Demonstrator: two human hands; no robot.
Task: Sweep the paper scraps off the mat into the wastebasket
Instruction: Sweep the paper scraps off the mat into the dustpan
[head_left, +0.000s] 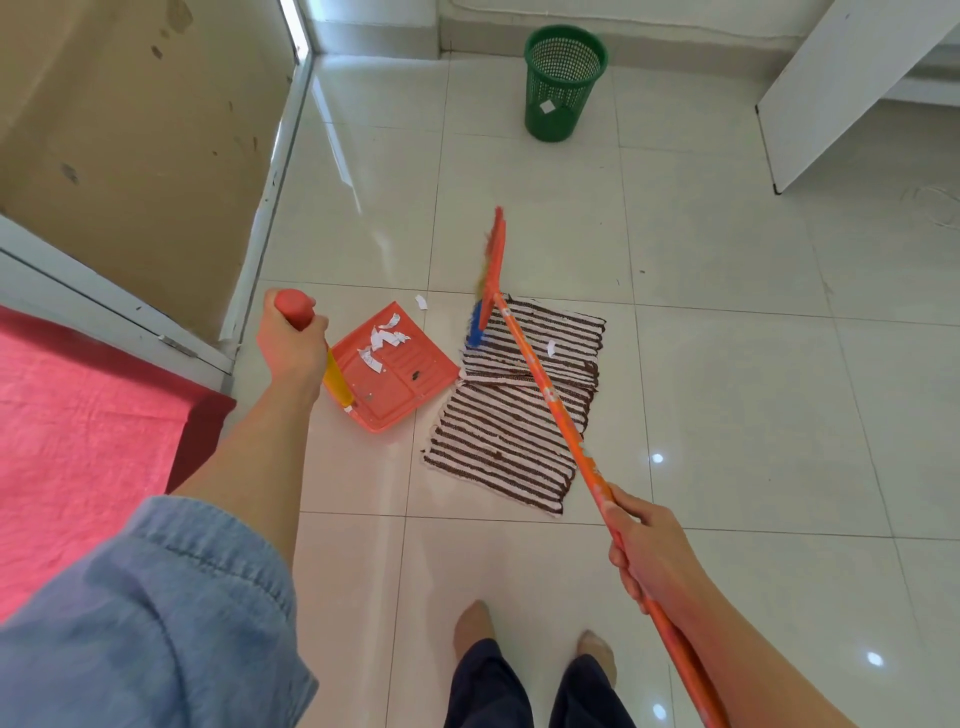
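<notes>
Lying between both hands, the mat (514, 405) bears one scrap (551, 348).

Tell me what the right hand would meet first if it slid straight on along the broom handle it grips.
Judging roughly, the right hand sliding up the broom handle would first pass over the striped mat, then meet the broom head; depth is unclear.

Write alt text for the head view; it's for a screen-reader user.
A person's right hand holds an orange broom over a striped mat, the left hand a dustpan holding paper scraps. A green wastebasket stands beyond.
</notes>
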